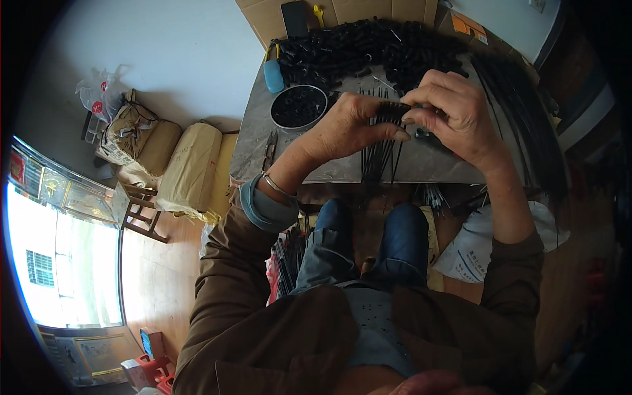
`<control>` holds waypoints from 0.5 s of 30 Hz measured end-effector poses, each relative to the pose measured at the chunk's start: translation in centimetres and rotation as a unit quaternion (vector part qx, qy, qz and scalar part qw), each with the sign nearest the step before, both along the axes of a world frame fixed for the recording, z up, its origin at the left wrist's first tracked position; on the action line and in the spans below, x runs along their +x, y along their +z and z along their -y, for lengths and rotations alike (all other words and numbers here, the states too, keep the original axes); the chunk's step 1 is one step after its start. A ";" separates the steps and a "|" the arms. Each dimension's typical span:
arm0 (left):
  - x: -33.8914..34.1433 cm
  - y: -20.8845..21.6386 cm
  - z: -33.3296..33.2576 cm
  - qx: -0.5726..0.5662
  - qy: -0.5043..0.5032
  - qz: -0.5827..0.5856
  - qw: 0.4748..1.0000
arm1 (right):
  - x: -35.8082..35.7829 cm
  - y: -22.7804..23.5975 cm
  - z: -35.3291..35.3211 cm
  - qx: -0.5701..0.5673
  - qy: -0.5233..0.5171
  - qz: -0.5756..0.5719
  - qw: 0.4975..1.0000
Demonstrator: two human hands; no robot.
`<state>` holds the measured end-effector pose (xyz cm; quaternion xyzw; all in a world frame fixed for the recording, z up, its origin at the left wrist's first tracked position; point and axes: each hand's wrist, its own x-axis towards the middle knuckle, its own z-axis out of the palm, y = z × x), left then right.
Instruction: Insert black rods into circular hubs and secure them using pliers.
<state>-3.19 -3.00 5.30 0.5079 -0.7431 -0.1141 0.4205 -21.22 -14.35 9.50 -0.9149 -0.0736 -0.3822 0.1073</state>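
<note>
- Pale walls (197, 52) and a wood floor (158, 276) surround a grey surface (309, 161) in front of the seated person.
- Above the middle of that surface, a small black piece (393, 110) is held between the two hands; its exact shape is partly hidden by the fingers.
- Left hand (355, 122): thumb and fingers grasp the left part of the black piece.
- Right hand (454, 112): thumb and fingers pinch it at the right end, the other fingers curled.
- Beneath the hands, thin black rods (375, 158) lie side by side, pointing from near to far.
- Left of the left hand stands a round bowl (288, 126) of small black bits (299, 105); nearer, a slim tool (270, 150) lies by the left edge.
- Beyond the bowl, a light-blue block (273, 76) sits at the far left.
- Along the far side spreads a heap of black parts (368, 49), backed by cardboard (365, 12).
- On the right, long black strands (520, 112) run down toward the near edge.
- Below the surface, at right, rests a white sack (461, 247).
- Well to the left, wrapped brown packages (189, 168) stand near a wooden stool (141, 210).
</note>
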 end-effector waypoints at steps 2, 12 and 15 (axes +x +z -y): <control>0.2 0.2 0.1 -0.012 -0.006 -0.013 1.000 | 0.3 -0.2 0.1 0.020 0.001 -0.011 1.000; 1.4 -0.1 0.5 -0.083 -0.035 0.078 0.993 | 1.0 -0.5 0.1 0.039 0.023 0.010 0.999; 1.2 -0.2 0.3 -0.069 -0.026 0.081 0.994 | 0.9 -0.6 -0.3 0.068 0.021 -0.005 0.997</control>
